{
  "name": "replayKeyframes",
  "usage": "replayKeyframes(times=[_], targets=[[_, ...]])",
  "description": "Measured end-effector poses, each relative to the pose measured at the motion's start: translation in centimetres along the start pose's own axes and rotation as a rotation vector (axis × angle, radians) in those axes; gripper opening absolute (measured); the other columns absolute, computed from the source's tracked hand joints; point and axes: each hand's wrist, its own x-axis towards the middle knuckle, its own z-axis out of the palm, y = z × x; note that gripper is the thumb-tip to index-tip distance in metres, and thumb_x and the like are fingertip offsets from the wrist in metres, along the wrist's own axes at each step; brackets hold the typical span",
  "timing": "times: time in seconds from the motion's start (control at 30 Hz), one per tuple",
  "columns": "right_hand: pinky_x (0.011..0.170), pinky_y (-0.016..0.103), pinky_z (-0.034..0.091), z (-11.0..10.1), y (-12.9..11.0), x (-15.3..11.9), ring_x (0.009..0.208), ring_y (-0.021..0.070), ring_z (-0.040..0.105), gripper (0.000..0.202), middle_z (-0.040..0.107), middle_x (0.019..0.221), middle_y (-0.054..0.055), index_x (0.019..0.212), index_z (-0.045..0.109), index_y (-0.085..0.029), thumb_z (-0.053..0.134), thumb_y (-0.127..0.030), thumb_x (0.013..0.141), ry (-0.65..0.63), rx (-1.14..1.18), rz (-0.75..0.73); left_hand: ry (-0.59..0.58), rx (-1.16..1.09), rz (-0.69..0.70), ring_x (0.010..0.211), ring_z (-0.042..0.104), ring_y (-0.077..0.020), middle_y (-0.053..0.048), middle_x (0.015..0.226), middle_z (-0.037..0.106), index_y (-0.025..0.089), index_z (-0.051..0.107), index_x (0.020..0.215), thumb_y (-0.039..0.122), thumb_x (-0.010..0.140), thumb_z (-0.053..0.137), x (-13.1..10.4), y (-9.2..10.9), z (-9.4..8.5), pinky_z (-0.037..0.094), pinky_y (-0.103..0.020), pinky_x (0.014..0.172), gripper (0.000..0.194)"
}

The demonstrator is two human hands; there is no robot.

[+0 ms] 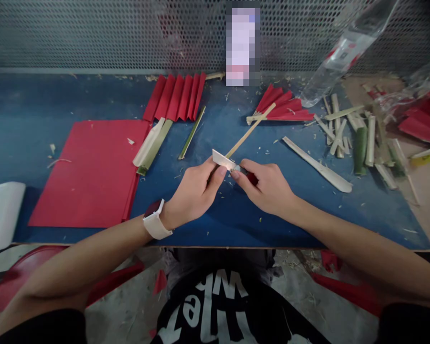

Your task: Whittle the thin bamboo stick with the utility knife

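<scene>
A thin bamboo strip (252, 130) slants away from the fingers of my left hand (197, 191), which are closed around its near end. Closed on a dark and red handle, my right hand (268, 184) holds a knife (222, 160) whose short pale blade has a slanted tip. The blade crosses the strip at its near end, and my left thumb rests against the blade. The exact contact under the fingers is hidden. Beyond the strip's far end lies a small red pleated paper fan (284, 106). A carved pale bamboo piece (318, 165) lies right of my hands.
Red paper sheets (89, 172) lie left, near pleated red paper (175, 98) and split bamboo pieces (154, 148). Cut bamboo pieces (360, 148) crowd the right, below a plastic bottle (347, 52). A perforated metal panel (103, 38) borders the blue tabletop (208, 224), scattered with shavings.
</scene>
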Motion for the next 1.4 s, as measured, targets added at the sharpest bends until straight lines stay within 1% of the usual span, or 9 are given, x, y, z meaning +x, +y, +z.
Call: replayKeyframes(times=[0.23, 0.47, 0.57, 0.7, 0.83, 1.0, 1.1, 1.2, 1.4], targets=[[0.053, 0.029, 0.028, 0.0, 0.0, -0.1, 0.046, 0.0101, 0.036, 0.042, 0.038, 0.053, -0.008, 0.072, 0.037, -0.026, 0.047, -0.05, 0.104, 0.0, 0.006, 0.021, -0.029, -0.019, -0.018, 0.066, 0.059, -0.0129, -0.004, 0.083, 0.068, 0.016, 0.064, 0.106, 0.027, 0.112, 0.037, -0.2, 0.1, 0.0, 0.047, -0.028, 0.063, 0.03], [0.051, 0.028, 0.028, -0.2, -0.2, -0.2, 0.045, 0.0099, 0.036, 0.041, 0.037, 0.053, -0.008, 0.073, 0.037, -0.026, 0.047, -0.051, 0.104, -0.016, 0.019, 0.016, -0.088, -0.551, -0.288, 0.051, 0.047, -0.0072, 0.003, 0.076, 0.053, 0.021, 0.054, 0.103, 0.035, 0.108, 0.047, -0.4, -0.3, 0.6, 0.042, -0.022, 0.044, 0.017], [0.051, 0.027, 0.029, -0.2, -0.2, -0.2, 0.046, 0.0099, 0.037, 0.04, 0.039, 0.053, -0.007, 0.074, 0.039, -0.026, 0.047, -0.05, 0.104, -0.028, 0.017, 0.001, -0.141, -0.667, -0.344, 0.048, 0.042, -0.0066, 0.005, 0.07, 0.045, 0.022, 0.048, 0.096, 0.034, 0.109, 0.044, -0.4, -0.2, 0.8, 0.038, -0.02, 0.041, 0.019], [0.052, 0.027, 0.029, -0.2, -0.2, -0.2, 0.046, 0.0096, 0.037, 0.039, 0.04, 0.053, -0.007, 0.074, 0.038, -0.026, 0.047, -0.049, 0.104, -0.037, 0.015, -0.024, -0.148, -0.574, -0.32, 0.049, 0.042, -0.0075, 0.005, 0.067, 0.045, 0.02, 0.052, 0.094, 0.037, 0.11, 0.039, -0.6, -0.2, 0.8, 0.039, -0.021, 0.044, 0.026], [0.052, 0.027, 0.028, -0.2, -0.2, -0.3, 0.045, 0.0092, 0.036, 0.039, 0.04, 0.053, -0.007, 0.073, 0.038, -0.026, 0.046, -0.048, 0.104, -0.039, 0.013, -0.019, -0.133, -0.319, -0.221, 0.055, 0.049, -0.0105, 0.002, 0.068, 0.053, 0.016, 0.063, 0.11, 0.041, 0.112, 0.035, -1.0, -0.1, 0.4, 0.041, -0.023, 0.05, 0.038], [0.052, 0.027, 0.028, -0.3, -0.3, -0.3, 0.045, 0.0091, 0.036, 0.04, 0.039, 0.053, -0.007, 0.073, 0.038, -0.025, 0.046, -0.049, 0.104, -0.041, 0.023, -0.009, -0.103, -0.118, -0.171, 0.07, 0.064, -0.0165, 0.0, 0.067, 0.058, 0.013, 0.066, 0.131, 0.039, 0.113, 0.031, -1.0, 0.8, 0.0, 0.055, -0.03, 0.072, 0.047], [0.053, 0.027, 0.029, -0.3, -0.4, -0.3, 0.045, 0.0093, 0.038, 0.041, 0.042, 0.053, -0.007, 0.073, 0.038, -0.025, 0.045, -0.05, 0.105, -0.046, 0.026, 0.004, -0.097, -0.072, -0.141, 0.082, 0.069, -0.0193, -0.003, 0.076, 0.066, 0.012, 0.062, 0.14, 0.035, 0.112, 0.033, -1.0, 1.1, 0.0, 0.057, -0.034, 0.084, 0.047], [0.054, 0.028, 0.029, -0.2, -0.4, -0.3, 0.047, 0.0098, 0.041, 0.041, 0.047, 0.054, -0.005, 0.073, 0.039, -0.025, 0.045, -0.051, 0.105, -0.057, 0.018, 0.02, -0.098, -0.112, -0.147, 0.076, 0.067, -0.0186, -0.004, 0.076, 0.066, 0.011, 0.062, 0.14, 0.037, 0.112, 0.031, -1.0, 1.0, 0.2, 0.057, -0.033, 0.079, 0.049], [0.054, 0.028, 0.029, -0.1, -0.3, -0.2, 0.047, 0.0096, 0.038, 0.042, 0.042, 0.054, -0.006, 0.073, 0.039, -0.025, 0.045, -0.052, 0.104, -0.062, 0.013, 0.021, -0.074, -0.138, -0.162, 0.063, 0.059, -0.0157, 0.001, 0.065, 0.059, 0.014, 0.066, 0.132, 0.039, 0.113, 0.033, -1.0, 0.6, 0.5, 0.052, -0.029, 0.067, 0.046]])
